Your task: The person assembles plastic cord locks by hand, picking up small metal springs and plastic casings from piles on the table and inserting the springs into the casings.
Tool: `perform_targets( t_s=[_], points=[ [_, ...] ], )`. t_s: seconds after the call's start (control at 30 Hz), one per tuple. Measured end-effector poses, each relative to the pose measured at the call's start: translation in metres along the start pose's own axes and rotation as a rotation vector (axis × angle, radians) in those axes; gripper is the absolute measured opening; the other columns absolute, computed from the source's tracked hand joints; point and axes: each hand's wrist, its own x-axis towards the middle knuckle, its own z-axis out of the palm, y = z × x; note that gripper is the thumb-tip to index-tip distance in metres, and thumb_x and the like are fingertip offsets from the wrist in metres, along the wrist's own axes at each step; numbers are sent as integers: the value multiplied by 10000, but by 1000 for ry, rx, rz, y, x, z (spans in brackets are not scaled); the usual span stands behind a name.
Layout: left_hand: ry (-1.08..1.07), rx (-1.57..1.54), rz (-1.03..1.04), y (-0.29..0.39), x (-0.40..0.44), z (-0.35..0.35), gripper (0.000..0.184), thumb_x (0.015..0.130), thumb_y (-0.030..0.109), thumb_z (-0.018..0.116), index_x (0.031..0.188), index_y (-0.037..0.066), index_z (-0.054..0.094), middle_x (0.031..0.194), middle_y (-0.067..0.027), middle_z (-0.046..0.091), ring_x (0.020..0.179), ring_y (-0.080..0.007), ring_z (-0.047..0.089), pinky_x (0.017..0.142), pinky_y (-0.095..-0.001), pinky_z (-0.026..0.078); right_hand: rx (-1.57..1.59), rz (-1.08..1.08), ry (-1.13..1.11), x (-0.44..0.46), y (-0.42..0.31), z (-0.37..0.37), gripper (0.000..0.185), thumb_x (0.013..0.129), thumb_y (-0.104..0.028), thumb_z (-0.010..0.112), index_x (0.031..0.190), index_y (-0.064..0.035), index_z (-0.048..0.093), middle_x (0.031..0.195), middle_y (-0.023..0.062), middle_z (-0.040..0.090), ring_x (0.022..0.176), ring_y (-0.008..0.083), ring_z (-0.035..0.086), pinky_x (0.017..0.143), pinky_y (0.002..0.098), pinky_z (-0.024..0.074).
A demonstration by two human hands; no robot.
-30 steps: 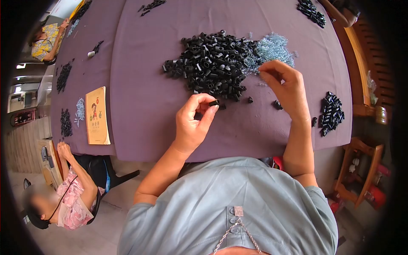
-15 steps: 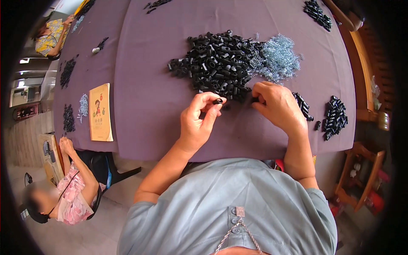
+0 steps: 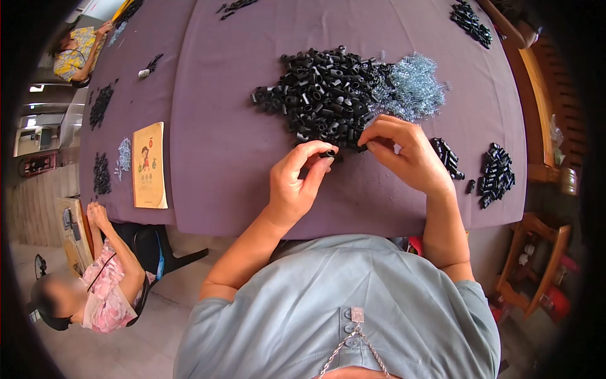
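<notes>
My left hand pinches a short black plastic sleeve between thumb and forefinger, its hollow end facing up. A little to the right, my right hand has its fingertips pressed together at the near edge of the heap of black sleeves. Something small and dark shows at those fingertips, too small to make out. Against the heap's right side lies a tangle of small silvery springs. The two hands are apart.
Purple cloth covers the table. Right of my right hand lie two groups of black pieces. A yellowish booklet is on the left, near smaller piles. A person in pink sits at the left; others are at the far edges.
My right hand has shifted left along the near edge of the heap, its fingertips now closer to my left hand. My left hand has barely moved and still holds the sleeve.
</notes>
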Motion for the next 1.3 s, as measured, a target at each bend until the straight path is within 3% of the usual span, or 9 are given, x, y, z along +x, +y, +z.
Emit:
perform_targets(
  t_s=[0.2,0.3,0.33,0.37,0.63,0.67,0.8,1.07,1.3],
  points=[
    [15,-43,-26,-1,-2,-1,120,953,-12,628,1072,-6,614,1028,-111,714,806,-114,658,722,-258,561,-27,18,-47,0,3,4,144,855,-8,648,995,1,679,837,46,623,717,119,569,651,265,470],
    [19,-78,-37,-2,-3,0,116,950,-7,640,1063,-9,613,1014,-109,713,814,-117,666,719,-259,567,-75,100,206,2,4,-7,136,867,-14,665,1001,6,674,823,26,625,721,95,560,666,253,473],
    [24,-92,-38,-3,-4,0,115,949,-5,644,1060,-10,612,1010,-108,713,814,-117,668,717,-259,568,-86,146,309,2,10,-14,143,862,-15,662,1001,16,673,852,96,673,756,151,642,722,301,518],
    [25,-90,-43,-3,-4,0,115,948,-3,648,1057,-10,613,1005,-106,714,812,-118,669,716,-259,570,-134,132,393,2,17,-19,142,859,2,653,999,15,671,862,89,671,774,153,647,731,295,517],
    [28,-56,-74,1,-3,0,117,940,11,668,1043,-13,621,967,-76,708,791,-113,670,710,-253,571,-339,37,242,3,21,-6,108,827,-15,661,934,2,667,883,119,610,783,322,626,728,386,519],
    [26,-52,-77,2,-3,0,118,939,11,669,1044,-14,622,964,-72,707,789,-112,669,709,-252,569,-435,-91,219,5,21,0,105,814,-16,658,917,-15,676,891,112,611,853,327,631,754,405,522],
    [18,-58,-73,3,-2,2,123,936,10,673,1047,-14,626,960,-64,703,781,-107,667,707,-247,561,-527,-136,231,6,22,6,118,807,6,635,910,-26,682,912,112,616,932,321,620,800,410,521],
    [13,-38,-71,1,-3,-1,119,936,5,670,1045,-12,627,966,-64,704,771,-104,663,700,-240,553,-438,59,368,-1,19,-20,95,829,-44,659,923,-33,663,920,121,604,831,341,626,767,411,505],
    [-2,-29,-72,0,-1,0,125,939,3,664,1056,-12,624,971,-69,705,781,-106,663,709,-243,553,-505,157,266,-7,19,-28,84,815,-62,669,891,-32,651,877,116,587,837,332,616,757,418,498]
  ],
)
